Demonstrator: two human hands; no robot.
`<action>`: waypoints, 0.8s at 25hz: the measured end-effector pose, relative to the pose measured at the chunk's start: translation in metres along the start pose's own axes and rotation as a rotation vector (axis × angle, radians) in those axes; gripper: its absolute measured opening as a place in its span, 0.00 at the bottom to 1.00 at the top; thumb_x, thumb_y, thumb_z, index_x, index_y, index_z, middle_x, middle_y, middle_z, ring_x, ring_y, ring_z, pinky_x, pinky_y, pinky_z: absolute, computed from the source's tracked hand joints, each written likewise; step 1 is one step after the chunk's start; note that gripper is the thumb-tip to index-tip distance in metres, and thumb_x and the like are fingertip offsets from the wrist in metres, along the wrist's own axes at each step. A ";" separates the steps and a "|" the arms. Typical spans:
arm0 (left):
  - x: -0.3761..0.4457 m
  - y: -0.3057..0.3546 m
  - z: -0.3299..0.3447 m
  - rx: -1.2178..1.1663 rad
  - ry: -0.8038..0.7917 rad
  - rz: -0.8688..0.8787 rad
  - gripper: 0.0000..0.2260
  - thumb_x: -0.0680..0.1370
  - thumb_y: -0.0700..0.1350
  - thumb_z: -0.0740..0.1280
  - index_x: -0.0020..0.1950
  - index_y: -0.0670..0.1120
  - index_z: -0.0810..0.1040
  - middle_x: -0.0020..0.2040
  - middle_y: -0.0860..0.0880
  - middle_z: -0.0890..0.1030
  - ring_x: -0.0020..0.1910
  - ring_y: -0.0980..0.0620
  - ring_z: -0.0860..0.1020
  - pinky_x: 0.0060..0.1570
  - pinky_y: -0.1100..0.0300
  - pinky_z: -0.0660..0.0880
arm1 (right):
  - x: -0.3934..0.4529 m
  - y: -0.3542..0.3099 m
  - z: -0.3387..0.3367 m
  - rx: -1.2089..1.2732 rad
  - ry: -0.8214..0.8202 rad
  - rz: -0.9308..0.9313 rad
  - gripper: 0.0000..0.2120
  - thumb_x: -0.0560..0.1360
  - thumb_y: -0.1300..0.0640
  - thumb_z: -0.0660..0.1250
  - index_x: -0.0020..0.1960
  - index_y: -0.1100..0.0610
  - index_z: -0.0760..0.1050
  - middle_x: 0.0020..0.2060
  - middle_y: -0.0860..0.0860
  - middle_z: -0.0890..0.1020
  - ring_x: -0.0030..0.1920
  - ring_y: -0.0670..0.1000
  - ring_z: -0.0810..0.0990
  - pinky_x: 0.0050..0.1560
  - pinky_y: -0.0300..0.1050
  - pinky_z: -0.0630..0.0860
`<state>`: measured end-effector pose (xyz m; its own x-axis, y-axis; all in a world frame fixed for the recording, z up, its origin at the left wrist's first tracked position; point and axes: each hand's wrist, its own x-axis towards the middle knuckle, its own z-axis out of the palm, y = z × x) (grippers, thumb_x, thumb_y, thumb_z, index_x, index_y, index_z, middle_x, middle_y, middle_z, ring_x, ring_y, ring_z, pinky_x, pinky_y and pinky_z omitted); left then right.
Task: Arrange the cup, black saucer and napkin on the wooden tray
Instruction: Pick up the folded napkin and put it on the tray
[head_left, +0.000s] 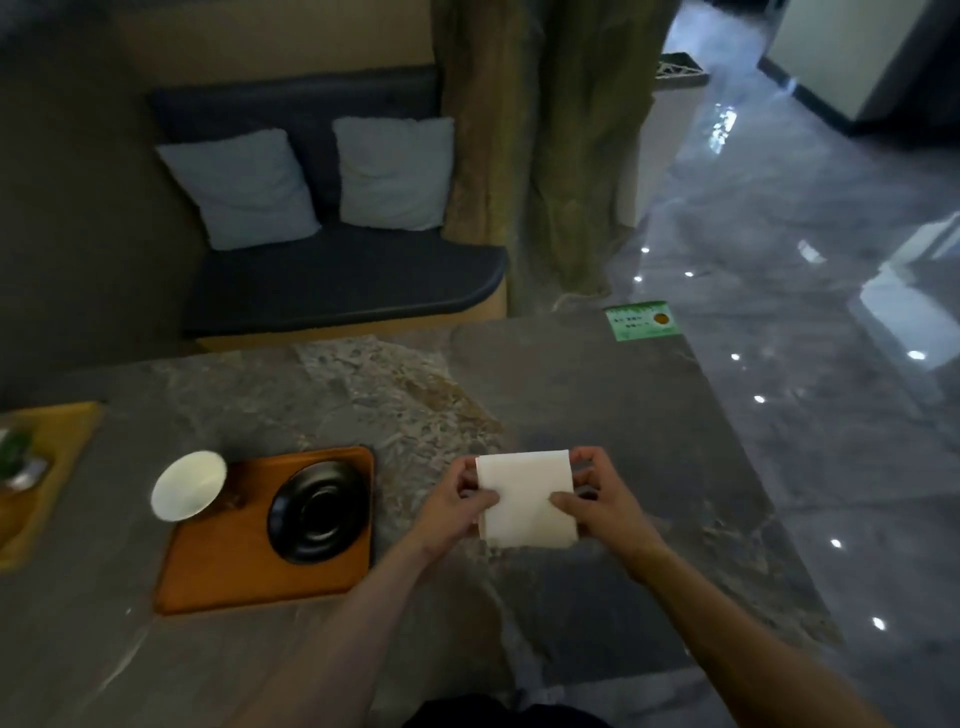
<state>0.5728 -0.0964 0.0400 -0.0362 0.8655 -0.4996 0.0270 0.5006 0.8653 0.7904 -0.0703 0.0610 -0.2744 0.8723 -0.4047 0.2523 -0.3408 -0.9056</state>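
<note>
- Napkin (525, 498), white and folded into a near square, sits between my two hands just right of the wooden tray (234, 566), over the grey stone desk (597, 395); its slightly longer side runs away from me, the folded edge on the far side
- My left hand (457, 506) pinches the napkin's left edge, thumb on top and fingers (465, 475) curled behind it
- My right hand (597, 499) pinches the right edge the same way, thumb lying flat across the paper, pointing left
- Black saucer (318, 508) lies right way up on the tray's right half, close to the far right corner
- White cup (188, 484) stands upright at the tray's far left corner, mouth open towards me; whether its foot is on the tray or just off its edge, I cannot tell
- Tray's long axis runs roughly left to right, skewed a little on the desk
- Second wooden tray (47, 467) sits at the left edge of the desk, well apart
</note>
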 end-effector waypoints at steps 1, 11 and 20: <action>-0.007 -0.001 -0.012 -0.051 0.015 -0.005 0.15 0.76 0.38 0.69 0.57 0.55 0.74 0.58 0.44 0.76 0.57 0.43 0.77 0.47 0.45 0.82 | 0.003 -0.004 0.010 0.012 -0.027 -0.003 0.19 0.74 0.60 0.71 0.59 0.47 0.66 0.56 0.53 0.75 0.55 0.54 0.77 0.45 0.54 0.83; -0.086 -0.027 -0.138 -0.142 0.256 0.053 0.16 0.76 0.41 0.70 0.62 0.54 0.75 0.55 0.43 0.79 0.54 0.46 0.80 0.48 0.51 0.80 | 0.020 -0.035 0.147 -0.053 -0.216 -0.027 0.21 0.72 0.59 0.74 0.57 0.44 0.68 0.57 0.51 0.77 0.55 0.55 0.79 0.43 0.55 0.83; -0.157 -0.066 -0.265 -0.149 0.381 0.045 0.17 0.77 0.43 0.69 0.64 0.57 0.72 0.59 0.46 0.77 0.58 0.46 0.78 0.57 0.42 0.78 | 0.007 -0.044 0.302 -0.167 -0.216 -0.034 0.22 0.71 0.60 0.74 0.58 0.46 0.68 0.52 0.51 0.79 0.51 0.52 0.80 0.35 0.48 0.82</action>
<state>0.3123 -0.2695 0.0725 -0.4065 0.8040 -0.4340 -0.1065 0.4301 0.8965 0.4968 -0.1555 0.0599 -0.4727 0.7811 -0.4079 0.3840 -0.2340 -0.8932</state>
